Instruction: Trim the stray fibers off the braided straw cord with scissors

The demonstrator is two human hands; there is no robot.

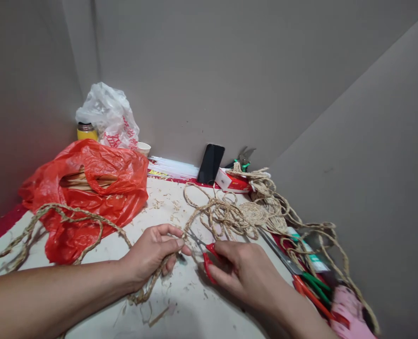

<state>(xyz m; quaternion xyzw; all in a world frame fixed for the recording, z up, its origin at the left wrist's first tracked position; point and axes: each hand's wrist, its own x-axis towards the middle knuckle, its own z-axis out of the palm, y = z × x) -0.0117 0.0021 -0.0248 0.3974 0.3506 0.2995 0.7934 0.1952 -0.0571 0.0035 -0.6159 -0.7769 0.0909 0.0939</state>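
My left hand is closed on a braided straw rope, pinching it between thumb and fingers. In my right hand is a pair of small scissors with red handles. Their blades are parted and point at the rope beside my left fingertips; whether they touch it I cannot tell. From my left hand the rope runs back to a loose tangle of the same rope and also hangs below the palm. More braided rope trails off to the left, over a red plastic bag.
Thin straw strips show inside the red bag. Behind it stand a white plastic bag, a yellow bottle and a cup. A phone leans near pruning shears. Larger orange-handled scissors lie right. Straw scraps litter the table.
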